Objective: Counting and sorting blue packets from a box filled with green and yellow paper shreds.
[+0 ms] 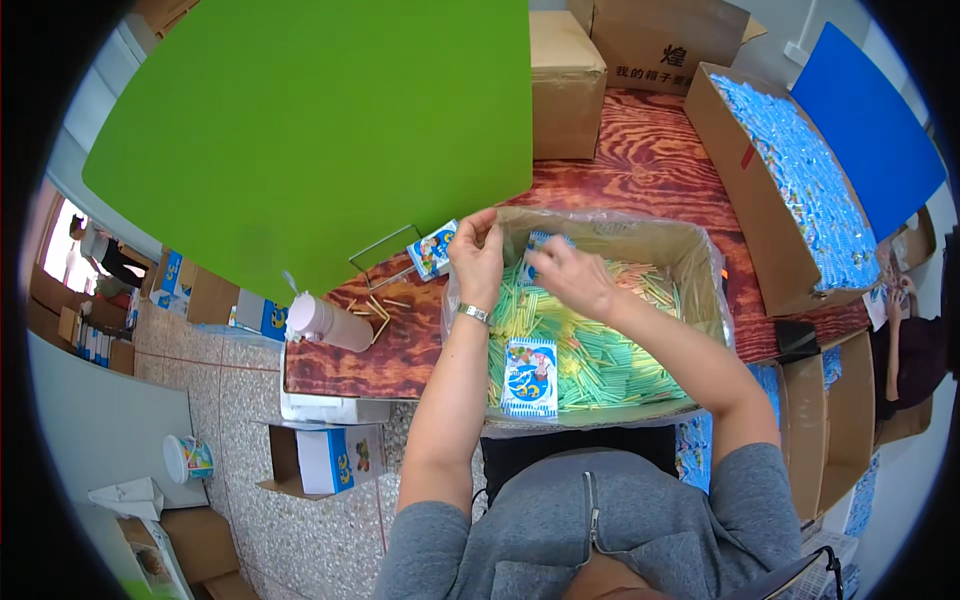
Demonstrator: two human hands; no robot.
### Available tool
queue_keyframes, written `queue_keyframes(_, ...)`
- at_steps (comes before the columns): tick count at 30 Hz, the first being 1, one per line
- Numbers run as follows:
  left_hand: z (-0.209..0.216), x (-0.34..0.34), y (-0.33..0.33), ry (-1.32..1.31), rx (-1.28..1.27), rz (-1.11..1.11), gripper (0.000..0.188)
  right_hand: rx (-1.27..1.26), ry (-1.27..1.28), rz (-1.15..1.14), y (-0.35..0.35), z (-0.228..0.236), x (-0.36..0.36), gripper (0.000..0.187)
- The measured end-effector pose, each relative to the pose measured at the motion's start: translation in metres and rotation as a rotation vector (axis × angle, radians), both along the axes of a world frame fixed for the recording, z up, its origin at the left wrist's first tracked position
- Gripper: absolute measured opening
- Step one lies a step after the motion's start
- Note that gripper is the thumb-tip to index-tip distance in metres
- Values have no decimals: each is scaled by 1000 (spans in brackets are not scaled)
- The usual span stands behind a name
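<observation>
A carton lined with clear plastic (pixel 712 290) stands before me, heaped with thin pastel sticks (pixel 620 350) in green, yellow and pink. My left hand (pixel 477 262) is over its left rim, fingers bent and drawn together; what they hold, if anything, is hidden. Inside the carton my right hand (pixel 575 278) is closed, its fingertips against a small blue-and-white packet (pixel 533 264) that it partly covers. Another blue-and-white packet (pixel 530 378) lies flat on the sticks near the front wall. Left of my left hand, a similar packet (pixel 433 251) rests by a wire stand (pixel 385 250).
A pink bottle (pixel 335 325) and some loose sticks are at the table's left end. A large green board (pixel 320 130) rises behind. At right stands a long carton of blue packets (pixel 800 170) beside a blue board (pixel 875 130). Another person's arm (pixel 893 350) shows at far right.
</observation>
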State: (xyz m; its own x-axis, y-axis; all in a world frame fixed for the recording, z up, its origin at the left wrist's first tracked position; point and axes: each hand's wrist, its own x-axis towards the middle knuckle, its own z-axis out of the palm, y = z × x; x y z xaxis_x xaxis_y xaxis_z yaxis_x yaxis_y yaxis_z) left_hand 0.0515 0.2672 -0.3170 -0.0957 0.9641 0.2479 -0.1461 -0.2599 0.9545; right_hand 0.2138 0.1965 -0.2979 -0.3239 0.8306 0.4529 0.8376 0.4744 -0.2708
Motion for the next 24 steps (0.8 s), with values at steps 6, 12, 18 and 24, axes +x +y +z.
queue_keyframes(6, 0, -2, -1, -38, -11, 45, 20, -774, -218, 229, -34, -6, -15, 48)
queue_keyframes(12, 0, -1, -3, -34, -23, 25, 19, -553, -257, 267, -42, -17, -16, 29)
queue_keyframes(18, 16, 10, -17, 52, -137, -369, 24, -298, -98, 310, -42, 13, 16, 13)
queue_keyframes(24, 10, 15, -30, 215, -88, -737, 38, -111, 121, 22, -14, 66, 69, 16)
